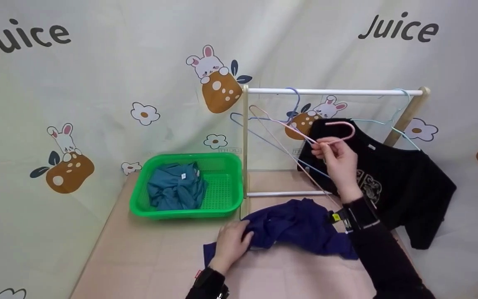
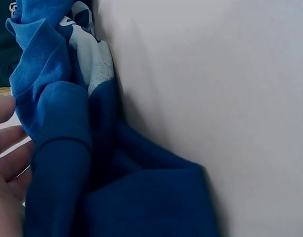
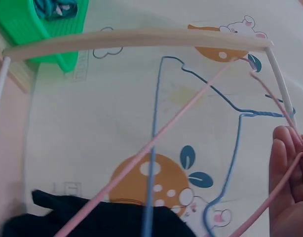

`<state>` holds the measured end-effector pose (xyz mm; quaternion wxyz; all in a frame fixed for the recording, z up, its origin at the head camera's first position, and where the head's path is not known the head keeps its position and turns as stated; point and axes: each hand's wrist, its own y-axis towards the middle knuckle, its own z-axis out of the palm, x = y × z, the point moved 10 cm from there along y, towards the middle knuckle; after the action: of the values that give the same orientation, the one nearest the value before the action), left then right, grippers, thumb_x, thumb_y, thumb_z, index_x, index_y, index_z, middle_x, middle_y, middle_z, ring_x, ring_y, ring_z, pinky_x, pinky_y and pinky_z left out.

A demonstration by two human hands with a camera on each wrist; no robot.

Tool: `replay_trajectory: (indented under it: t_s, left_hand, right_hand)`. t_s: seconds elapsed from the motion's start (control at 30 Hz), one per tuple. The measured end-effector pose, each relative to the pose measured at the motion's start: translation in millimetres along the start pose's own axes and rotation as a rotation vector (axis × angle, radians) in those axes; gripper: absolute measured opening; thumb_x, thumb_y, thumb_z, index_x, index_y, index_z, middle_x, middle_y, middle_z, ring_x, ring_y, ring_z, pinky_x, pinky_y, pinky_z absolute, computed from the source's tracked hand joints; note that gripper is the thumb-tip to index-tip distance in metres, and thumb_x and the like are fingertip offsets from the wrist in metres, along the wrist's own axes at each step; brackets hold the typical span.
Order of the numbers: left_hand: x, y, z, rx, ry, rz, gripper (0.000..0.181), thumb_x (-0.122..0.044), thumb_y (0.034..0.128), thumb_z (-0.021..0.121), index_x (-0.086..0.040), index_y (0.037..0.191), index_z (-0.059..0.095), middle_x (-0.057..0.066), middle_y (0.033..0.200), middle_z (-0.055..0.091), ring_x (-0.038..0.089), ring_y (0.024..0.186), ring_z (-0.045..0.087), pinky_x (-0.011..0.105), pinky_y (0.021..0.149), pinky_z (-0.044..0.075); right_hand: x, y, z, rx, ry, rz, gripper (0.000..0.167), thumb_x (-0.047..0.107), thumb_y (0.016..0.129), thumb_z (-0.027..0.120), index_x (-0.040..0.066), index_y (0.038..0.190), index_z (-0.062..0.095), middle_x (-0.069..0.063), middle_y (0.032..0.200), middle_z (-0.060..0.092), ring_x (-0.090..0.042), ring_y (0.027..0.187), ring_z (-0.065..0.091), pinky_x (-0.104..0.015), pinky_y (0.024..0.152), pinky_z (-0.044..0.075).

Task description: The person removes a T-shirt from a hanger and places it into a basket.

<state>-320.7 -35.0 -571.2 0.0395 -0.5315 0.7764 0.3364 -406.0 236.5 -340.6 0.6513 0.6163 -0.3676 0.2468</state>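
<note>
A pale backdrop [image 1: 139, 79] printed with rabbits and flowers stands behind a table [image 1: 168, 265] with a pinkish surface. The person's right grip [image 1: 340, 162] is clamped by thumb and fingers on a pink hanger [image 3: 124, 172], just below its hook. The hanger looks light, thin and fairly stiff; this neck seems the best hold, though its wide frame may swing.

The navy garment [image 1: 297, 226] lies bunched on the table, below the right grip and under the left grip [image 1: 231, 245], whose fingers touch its left end. Cloth hides the fingertips, so I cannot tell whether they pinch. The fabric should handle soft and limp, hardly fragile, and slump unless held by a firm edge. The black shirt [image 1: 417, 187] hangs right of the right grip; the green basket [image 1: 185, 214] sits beyond the left grip.
</note>
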Motion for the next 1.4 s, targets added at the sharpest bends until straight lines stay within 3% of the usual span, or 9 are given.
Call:
replay_trajectory:
  t_s: [0.27,0.47,0.73,0.9,1.07,1.27,1.4]
  left_hand:
    - [-2.8,-0.7,1.5,0.020,0.019,0.003,0.037,-0.028,0.0907,0.070,-0.005,0.120,0.068,0.010,0.111,0.070,0.029,0.106,0.063,0.047,0.093,0.045]
    - [-1.8,-1.1,3.0,0.034,0.019,-0.005,0.037,-0.028,0.0913,0.069,-0.006,0.121,0.068,0.010,0.113,0.069,0.029,0.107,0.063,0.048,0.092,0.046]
    - [5.5,-2.2,-4.1,-0.012,0.024,-0.028,0.043,-0.029,0.0890,0.072,-0.006,0.124,0.066,0.009,0.114,0.069,0.029,0.105,0.062,0.047,0.084,0.046]
    - [8.5,-1.3,-5.2,-0.004,0.023,-0.046,0.055,-0.032,0.0883,0.073,-0.005,0.133,0.060,0.013,0.124,0.065,0.031,0.113,0.058,0.048,0.089,0.044]
    - [6.8,0.5,-4.2,-0.005,0.016,-0.039,0.061,-0.035,0.0871,0.074,-0.002,0.136,0.057,0.017,0.127,0.062,0.034,0.118,0.055,0.051,0.095,0.041]
    - [6.2,-1.7,3.4,0.041,0.027,-0.053,0.068,-0.041,0.0850,0.075,-0.003,0.137,0.055,0.017,0.132,0.059,0.036,0.122,0.052,0.053,0.098,0.040]
    - [5.9,-2.3,10.5,0.078,0.039,-0.062,0.072,-0.042,0.0840,0.076,-0.002,0.139,0.054,0.019,0.134,0.057,0.038,0.124,0.051,0.056,0.099,0.039]
  right_hand:
    - [17,47.6,32,0.144,-0.330,0.035,0.017,0.008,0.098,0.061,-0.006,0.108,0.067,-0.018,0.088,0.072,-0.007,0.063,0.064,-0.019,0.058,0.054]
    - [24,75.0,52,0.242,-0.502,0.083,0.021,0.016,0.101,0.059,-0.001,0.111,0.066,-0.013,0.092,0.071,-0.013,0.069,0.063,-0.017,0.059,0.050]
    - [18,88.7,73,0.360,-0.478,0.223,0.022,0.013,0.104,0.050,-0.001,0.117,0.061,-0.017,0.100,0.069,-0.026,0.082,0.065,-0.018,0.061,0.050]
    - [17,89.7,80,0.355,-0.477,0.206,0.021,0.012,0.103,0.053,-0.004,0.111,0.064,-0.018,0.096,0.071,-0.020,0.074,0.069,-0.023,0.063,0.056]
    - [13,89.7,82,0.335,-0.504,0.212,0.023,0.015,0.103,0.055,-0.004,0.108,0.067,-0.016,0.093,0.071,-0.013,0.067,0.067,-0.019,0.059,0.054]
    - [6,88.4,80,0.326,-0.559,0.233,0.026,0.020,0.102,0.058,-0.002,0.106,0.070,-0.013,0.087,0.070,-0.014,0.066,0.065,-0.020,0.059,0.054]
    - [4,86.8,80,0.328,-0.613,0.196,0.026,0.023,0.100,0.060,0.000,0.104,0.071,-0.011,0.081,0.071,-0.016,0.063,0.066,-0.020,0.057,0.052]
